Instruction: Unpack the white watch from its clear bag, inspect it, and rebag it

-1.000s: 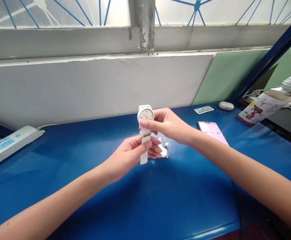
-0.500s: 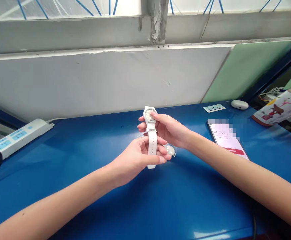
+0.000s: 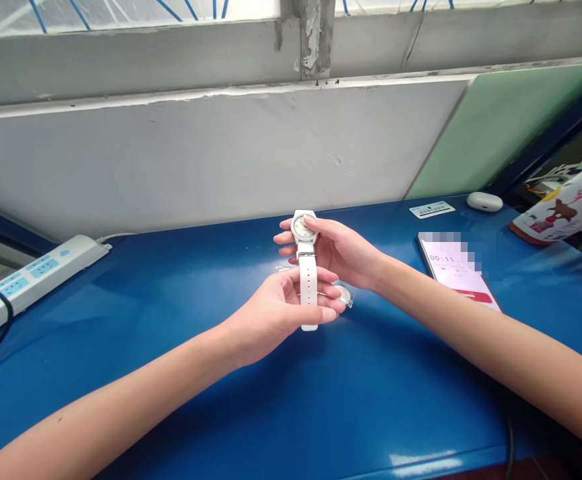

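A white wristwatch (image 3: 309, 283) with a round pale dial is held up above the blue table, its strap hanging toward me. My right hand (image 3: 338, 247) grips the watch case, the thumb lying on the dial and the fingers behind it. Lower down, my left hand (image 3: 281, 307) pinches the perforated strap between thumb and fingers, with the strap's end sticking out below. Behind my left fingertips lies a small round whitish item (image 3: 343, 295) on the table, partly hidden; its kind is unclear.
On the blue table (image 3: 291, 413), a white power strip (image 3: 35, 280) lies at the left with a black cable. To the right are a phone (image 3: 458, 270) showing a timer, a card (image 3: 431, 210), a white earbud case (image 3: 485, 201) and a tilted printed container (image 3: 565, 207). A wall stands behind.
The view has shifted slightly, and the watch and both hands appear a little farther right and higher. Both hands keep their hold on the watch.
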The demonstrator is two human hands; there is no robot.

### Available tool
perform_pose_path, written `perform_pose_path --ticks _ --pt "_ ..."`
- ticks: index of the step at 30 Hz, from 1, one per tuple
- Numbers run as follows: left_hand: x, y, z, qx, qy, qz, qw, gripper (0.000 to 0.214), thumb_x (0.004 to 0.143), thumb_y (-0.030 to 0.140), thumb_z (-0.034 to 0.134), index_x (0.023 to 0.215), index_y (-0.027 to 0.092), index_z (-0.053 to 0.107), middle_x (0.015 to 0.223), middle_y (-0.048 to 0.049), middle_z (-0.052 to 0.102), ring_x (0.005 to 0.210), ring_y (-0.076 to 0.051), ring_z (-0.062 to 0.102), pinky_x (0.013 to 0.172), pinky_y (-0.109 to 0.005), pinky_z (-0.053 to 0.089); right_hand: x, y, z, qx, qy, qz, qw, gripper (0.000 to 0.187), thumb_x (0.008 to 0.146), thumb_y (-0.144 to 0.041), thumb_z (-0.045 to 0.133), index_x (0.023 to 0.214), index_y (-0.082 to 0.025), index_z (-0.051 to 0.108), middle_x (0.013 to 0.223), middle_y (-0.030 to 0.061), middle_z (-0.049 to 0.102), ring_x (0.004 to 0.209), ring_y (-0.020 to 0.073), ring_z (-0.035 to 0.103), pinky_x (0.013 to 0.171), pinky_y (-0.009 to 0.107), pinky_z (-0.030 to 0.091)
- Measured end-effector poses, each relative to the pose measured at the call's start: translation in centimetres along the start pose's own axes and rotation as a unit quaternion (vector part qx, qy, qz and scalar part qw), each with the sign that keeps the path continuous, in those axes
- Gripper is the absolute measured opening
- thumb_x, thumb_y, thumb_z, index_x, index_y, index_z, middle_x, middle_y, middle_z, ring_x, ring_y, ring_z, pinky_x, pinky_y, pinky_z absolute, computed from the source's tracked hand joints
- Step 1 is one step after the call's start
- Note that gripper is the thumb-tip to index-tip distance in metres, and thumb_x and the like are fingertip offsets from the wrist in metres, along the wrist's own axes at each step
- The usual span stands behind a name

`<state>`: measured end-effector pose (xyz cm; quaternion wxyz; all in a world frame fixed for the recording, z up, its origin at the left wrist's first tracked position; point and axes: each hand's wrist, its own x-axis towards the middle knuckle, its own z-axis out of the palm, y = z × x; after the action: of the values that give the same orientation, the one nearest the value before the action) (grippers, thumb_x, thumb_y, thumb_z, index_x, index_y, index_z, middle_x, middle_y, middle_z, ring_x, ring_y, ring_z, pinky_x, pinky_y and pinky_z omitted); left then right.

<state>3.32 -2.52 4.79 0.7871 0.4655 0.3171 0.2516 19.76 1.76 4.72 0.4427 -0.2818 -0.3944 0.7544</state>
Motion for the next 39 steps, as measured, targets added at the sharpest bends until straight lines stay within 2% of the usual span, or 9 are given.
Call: perform_pose_path --ticks 7,10,12,14,20,25,30,36,39 --pt "0.0 -0.1 -0.2 0.012 0.009 -0.004 1.000 0.038 0.073 0.009 0.080 0.108 0.018 0.064 0.089 -0.0014 0.066 0.077 -0.012 0.062 0.070 -0.024 0.047 0.1 0.0 -0.1 0.000 0.019 0.004 1.000 0.027 0.099 -0.029 0.047 0.100 -0.017 0.071 0.096 0.0052 0.072 0.081 0.0155 0.067 0.074 0.028 0.055" --pt "0.0 -0.1 -0.3 -0.002 -0.004 0.009 1.000 0.042 0.074 0.025 0.085 0.110 0.017 0.065 0.090 -0.0029 0.066 0.076 -0.013 0.062 0.073 -0.027 0.048 0.3 0.1 -0.3 -0.001 0.019 0.000 1.000 0.026 0.099 -0.029 0.047 0.102 -0.017 0.070 0.096 0.0049 0.072 0.081 0.0155 0.067 0.073 0.027 0.054" --pt "0.1 -0.2 -0.3 -0.025 -0.020 0.023 0.999 0.049 0.077 0.041 0.083 0.113 0.015 0.064 0.092 -0.0058 0.067 0.077 -0.016 0.063 0.076 -0.031 0.050 0.4 0.1 -0.5 -0.003 0.016 -0.004 1.000 0.026 0.099 -0.030 0.047 0.102 -0.018 0.070 0.095 0.0048 0.072 0.081 0.0155 0.066 0.072 0.027 0.054" --pt "0.3 -0.2 -0.2 -0.040 -0.019 0.025 0.999 0.049 0.080 0.046 0.078 0.114 0.013 0.063 0.094 -0.0084 0.069 0.080 -0.019 0.066 0.080 -0.034 0.051 0.4 0.1 -0.6 -0.005 0.010 -0.007 1.000 0.026 0.099 -0.030 0.047 0.102 -0.018 0.070 0.094 0.0045 0.072 0.081 0.0151 0.066 0.072 0.026 0.054" --pt "1.0 -0.6 -0.4 -0.065 0.027 0.007 0.997 0.024 0.095 0.032 0.063 0.105 0.010 0.065 0.091 -0.0116 0.073 0.085 -0.022 0.072 0.083 -0.036 0.055 0.3 -0.1 -0.4 -0.031 -0.005 -0.017 0.999 0.023 0.098 -0.031 0.052 0.103 -0.019 0.071 0.090 0.0033 0.073 0.082 0.0152 0.067 0.070 0.024 0.054" --pt "1.0 -0.5 -0.5 -0.077 0.002 0.012 0.997 0.018 0.097 0.024 0.059 0.107 0.010 0.065 0.093 -0.0117 0.074 0.086 -0.023 0.073 0.085 -0.039 0.057 0.1 -0.3 -0.4 -0.011 -0.048 -0.005 0.999 0.025 0.096 -0.031 0.052 0.101 -0.018 0.072 0.096 0.0051 0.076 0.090 0.0184 0.070 0.080 0.028 0.055" --pt "1.0 -1.1 -0.2 -0.072 -0.012 -0.008 0.997 0.020 0.099 0.024 0.056 0.106 0.009 0.066 0.099 -0.0151 0.074 0.086 -0.024 0.074 0.085 -0.041 0.057 0.0 -0.3 -0.5 0.001 -0.098 0.019 0.995 0.028 0.097 -0.035 0.050 0.107 -0.018 0.071 0.107 0.0080 0.076 0.105 0.0220 0.069 0.098 0.036 0.050" --pt "1.5 -2.5 -0.2 -0.109 -0.032 0.004 0.994 0.028 0.101 0.033 0.052 0.104 0.008 0.065 0.098 -0.0188 0.074 0.089 -0.026 0.074 0.088 -0.041 0.055 0.0 -0.2 -0.3 -0.013 -0.074 0.020 0.997 0.027 0.101 -0.024 0.045 0.115 -0.015 0.067 0.116 0.0106 0.074 0.104 0.0215 0.071 0.092 0.034 0.054" --pt "1.5 -2.5 -0.2 -0.107 -0.040 0.002 0.993 0.029 0.100 0.035 0.054 0.104 0.009 0.065 0.097 -0.0179 0.074 0.090 -0.026 0.074 0.088 -0.042 0.055 -0.1 -0.3 0.0 0.009 -0.062 0.043 0.997 0.035 0.103 -0.031 0.038 0.115 -0.015 0.067 0.115 0.0106 0.074 0.099 0.0215 0.072 0.089 0.034 0.055"
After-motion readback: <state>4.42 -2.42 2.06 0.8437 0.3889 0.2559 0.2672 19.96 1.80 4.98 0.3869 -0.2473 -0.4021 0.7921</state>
